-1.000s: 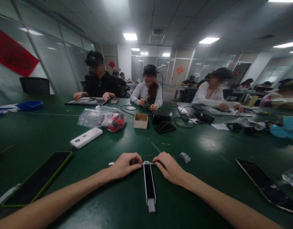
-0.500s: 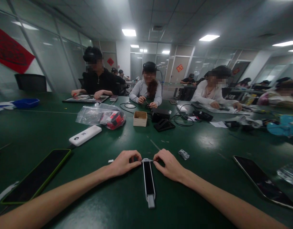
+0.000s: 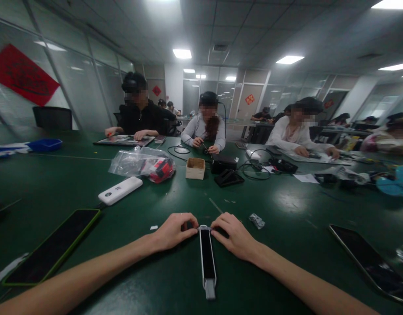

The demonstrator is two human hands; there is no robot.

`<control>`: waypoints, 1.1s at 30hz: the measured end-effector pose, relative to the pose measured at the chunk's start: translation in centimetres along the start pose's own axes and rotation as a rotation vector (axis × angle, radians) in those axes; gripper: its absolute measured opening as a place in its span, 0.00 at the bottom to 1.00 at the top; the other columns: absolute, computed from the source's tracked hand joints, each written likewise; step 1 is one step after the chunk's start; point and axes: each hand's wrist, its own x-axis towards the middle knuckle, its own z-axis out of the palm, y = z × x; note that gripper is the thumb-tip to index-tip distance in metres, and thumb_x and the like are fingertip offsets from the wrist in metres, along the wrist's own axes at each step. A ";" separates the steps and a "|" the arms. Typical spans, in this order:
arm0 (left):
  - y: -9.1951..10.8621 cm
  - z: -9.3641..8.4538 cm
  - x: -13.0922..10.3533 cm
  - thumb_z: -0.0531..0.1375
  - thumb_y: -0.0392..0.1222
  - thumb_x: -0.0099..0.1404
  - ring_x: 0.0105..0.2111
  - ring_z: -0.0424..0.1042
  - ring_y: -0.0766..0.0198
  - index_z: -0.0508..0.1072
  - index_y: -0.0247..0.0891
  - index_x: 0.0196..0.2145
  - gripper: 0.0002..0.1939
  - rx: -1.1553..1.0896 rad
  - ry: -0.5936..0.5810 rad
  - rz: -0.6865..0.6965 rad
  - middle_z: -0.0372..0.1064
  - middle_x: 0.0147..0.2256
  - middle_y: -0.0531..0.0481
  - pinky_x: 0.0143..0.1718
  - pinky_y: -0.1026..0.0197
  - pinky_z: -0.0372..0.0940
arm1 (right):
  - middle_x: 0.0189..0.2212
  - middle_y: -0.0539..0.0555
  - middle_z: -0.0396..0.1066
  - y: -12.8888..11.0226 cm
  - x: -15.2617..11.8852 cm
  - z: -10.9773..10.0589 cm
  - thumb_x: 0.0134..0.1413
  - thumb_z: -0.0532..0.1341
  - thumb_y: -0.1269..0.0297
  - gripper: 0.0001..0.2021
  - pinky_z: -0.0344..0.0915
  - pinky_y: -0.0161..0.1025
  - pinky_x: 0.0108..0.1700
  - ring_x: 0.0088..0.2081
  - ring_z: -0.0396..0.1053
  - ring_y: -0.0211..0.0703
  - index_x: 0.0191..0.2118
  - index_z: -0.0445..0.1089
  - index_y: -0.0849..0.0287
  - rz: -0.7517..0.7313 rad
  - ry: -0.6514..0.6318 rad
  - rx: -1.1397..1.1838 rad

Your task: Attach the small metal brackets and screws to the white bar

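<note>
Head: slim device [image 3: 207, 253]; blurred-lettered red banner [image 3: 24, 74]

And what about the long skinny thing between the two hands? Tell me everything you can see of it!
The long skinny thing has a black strip down its middle and a pale rim, maybe plastic or metal. A small rounded pale end piece sits at its far end, and a grey tab juts out at the near end. It lies lengthwise on the green table. The left grip and right grip pinch at opposite sides of its far end; exactly what they pinch is too small to tell.
</note>
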 end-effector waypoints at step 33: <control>-0.8 0.1 0.2 0.58 0.43 0.62 0.26 0.63 0.68 0.70 0.37 0.37 0.08 0.109 -0.024 0.051 0.67 0.32 0.53 0.29 0.66 0.58 | 0.37 0.55 0.71 4.9 -0.1 -6.9 0.54 0.59 0.71 0.05 0.62 0.38 0.36 0.38 0.69 0.45 0.38 0.71 0.59 0.235 -0.393 -0.281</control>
